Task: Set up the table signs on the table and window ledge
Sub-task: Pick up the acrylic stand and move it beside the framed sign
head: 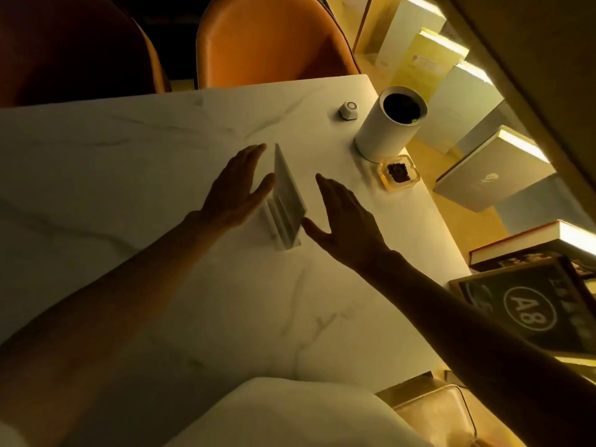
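A clear acrylic table sign (288, 194) stands upright in its slotted base on the white marble table (129, 150), near the middle. My left hand (237, 191) is flat and open just to the left of the sign, its thumb close to the panel. My right hand (345, 221) is open on the sign's right side, with the thumb near the base. Neither hand grips the sign. A dark framed sign marked "A8" (529, 309) leans on the window ledge at the right, partly behind my right forearm.
A white cylindrical bin (387, 127), a small white call button (349, 109) and a glass ashtray (399, 173) sit at the table's right side. Books (490, 182) stand along the lit ledge. Two orange chairs (274, 43) face the far edge.
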